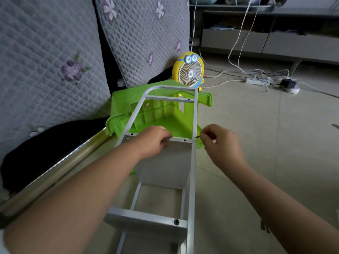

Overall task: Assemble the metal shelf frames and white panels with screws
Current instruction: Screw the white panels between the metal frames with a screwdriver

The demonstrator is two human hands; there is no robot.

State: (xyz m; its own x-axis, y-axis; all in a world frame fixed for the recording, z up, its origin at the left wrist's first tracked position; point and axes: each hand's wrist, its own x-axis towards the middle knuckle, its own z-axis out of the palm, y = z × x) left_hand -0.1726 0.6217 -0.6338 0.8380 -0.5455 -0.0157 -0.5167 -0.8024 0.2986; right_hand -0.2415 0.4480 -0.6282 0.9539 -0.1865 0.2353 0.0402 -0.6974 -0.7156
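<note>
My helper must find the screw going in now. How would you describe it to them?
Find the grey metal frame by the green plastic stool. At its right rail, the right hand pinches a small dark screw. It alone is held in fingertips, its tip toward the rail.

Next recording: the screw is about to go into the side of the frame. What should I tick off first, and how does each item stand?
1. Screw in hand: ok, the right hand pinches it.
2. Screw aimed at the right upright: ok, its tip is right at the metal.
3. Tip lined up with a hole: cannot tell, no hole shows there.
4. White panel steadied: ok, the left hand grips its top edge.
5. Frame's far end supported: cannot tell, it lies over the green stool, but any contact is hidden.
</note>
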